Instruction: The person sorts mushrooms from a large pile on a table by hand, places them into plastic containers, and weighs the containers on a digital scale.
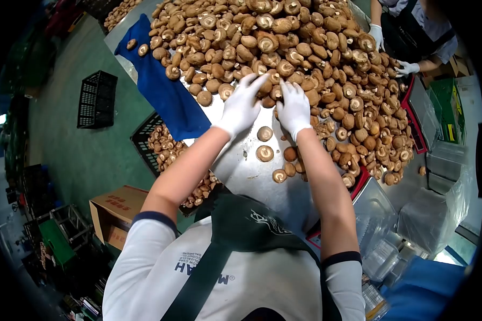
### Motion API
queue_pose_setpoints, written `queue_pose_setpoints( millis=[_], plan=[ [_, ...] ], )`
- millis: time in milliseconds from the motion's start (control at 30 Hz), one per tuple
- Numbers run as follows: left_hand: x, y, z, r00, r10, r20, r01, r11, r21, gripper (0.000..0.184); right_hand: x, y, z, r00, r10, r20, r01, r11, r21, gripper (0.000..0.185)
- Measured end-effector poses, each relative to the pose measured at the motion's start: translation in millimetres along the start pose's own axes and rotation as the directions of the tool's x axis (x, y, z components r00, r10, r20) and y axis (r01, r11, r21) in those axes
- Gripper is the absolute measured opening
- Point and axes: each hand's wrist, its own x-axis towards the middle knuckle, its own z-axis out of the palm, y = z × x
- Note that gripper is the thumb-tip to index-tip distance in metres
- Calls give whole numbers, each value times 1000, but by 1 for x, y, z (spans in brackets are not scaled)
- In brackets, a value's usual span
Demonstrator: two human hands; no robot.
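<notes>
A large heap of brown mushrooms [337, 69] covers the far and right parts of the metal table [235, 166]. My left hand [242, 106], in a white glove, reaches to the near edge of the heap, its fingertips against mushrooms. Beside it my right hand [293, 108], also gloved in white, touches the heap with its fingers stretched forward. Both hands have their fingers apart, and a few mushrooms sit between the fingertips. Loose mushrooms [264, 153] lie on the metal between my forearms.
A blue cloth [168, 101] hangs over the left table edge, above a black crate [147, 142] of mushrooms. An empty black crate [97, 100] and a cardboard box [118, 211] stand on the floor. A co-worker's gloved hands [407, 68] are at the far right. Clear plastic trays [377, 241] lie right.
</notes>
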Motion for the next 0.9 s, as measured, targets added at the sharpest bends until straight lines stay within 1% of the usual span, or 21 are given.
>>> queue_pose_setpoints(
  millis=[33, 67, 133, 200, 233, 267, 333, 367, 400, 433, 467, 500, 533, 600, 633, 667, 733, 767, 800, 867, 900],
  plan=[
    [14, -4, 11, 995, -26, 100, 15, 994, 106, 58, -9, 1, 2, 997, -81, 2, 81, 995, -58, 58],
    [24, -9, 22, 978, -59, 199, 17, 978, 210, 57, -18, 0, 7, 996, -85, -34, 83, 994, -70, 51],
    [30, -3, 24, 948, -82, 307, -5, 962, 271, 45, -42, 4, 9, 999, -22, -46, 23, 999, 26, 40],
    [12, -10, 30, 968, -1, 251, -8, 999, 37, 38, -70, 6, -5, 991, 54, -120, -49, 998, 46, 32],
    [3, -14, 32, 958, 12, 287, 43, 982, -186, 34, -77, 12, -10, 989, 75, -126, -68, 996, 62, 34],
    [-9, -21, 35, 961, 123, 246, -52, 960, -275, 33, -85, 16, -17, 992, 84, -98, -79, 995, 60, 37],
    [-31, -15, 33, 957, 35, 287, 112, 870, -481, 36, -95, 19, -26, 991, 119, -60, -106, 978, 182, 39],
    [-42, -8, 25, 910, -91, 404, 334, 738, -587, 39, -97, 23, -30, 989, 138, -44, -125, 970, 210, 39],
    [-52, -17, 32, 850, -133, 509, 507, 465, -726, 40, -100, 29, -32, 989, 135, -68, -113, 960, 257, 35],
    [-60, -25, 38, 854, -169, 492, 520, 250, -817, 40, -102, 37, -32, 985, 158, -73, -125, 936, 330, 34],
    [-68, -34, 43, 853, -206, 480, 495, 25, -869, 40, -102, 45, -33, 980, 181, -78, -135, 905, 404, 33],
    [-76, -33, 37, 799, -267, 538, 494, -216, -842, 43, -98, 48, -40, 967, 245, -71, -175, 841, 513, 34],
    [-81, -35, 25, 741, -152, 654, 553, -415, -722, 46, -94, 46, -50, 937, 346, -53, -244, 754, 610, 36],
    [-91, -34, 11, 704, -210, 678, 552, -438, -710, 49, -90, 43, -62, 861, 501, 88, -358, 476, 803, 37],
    [-94, -33, 4, 693, -204, 691, 578, -415, -702, 49, -86, 33, -72, 847, 503, 173, -359, 301, 884, 39],
    [-100, -38, 1, 705, -183, 686, 570, -430, -700, 49, -83, 22, -82, 797, 488, 355, -363, -82, 928, 41],
    [-111, -52, 0, 725, -120, 678, 563, -465, -684, 50, -82, 15, -77, 833, 393, 389, -320, -230, 919, 44],
    [-115, -58, 1, 735, -39, 677, 578, -485, -656, 52, -85, 16, -68, 856, 324, 404, -286, -355, 890, 46],
    [-119, -61, 3, 723, -85, 686, 578, -470, -667, 53, -88, 12, -65, 845, 273, 460, -293, -484, 825, 47],
    [-122, -58, -6, 693, -1, 721, 558, -633, -537, 54, -89, 6, -57, 839, 200, 505, -302, -602, 739, 48],
    [-123, -52, -14, 682, -57, 729, 577, -570, -585, 51, -90, -1, -58, 843, 173, 509, -306, -625, 719, 50]
  ],
)
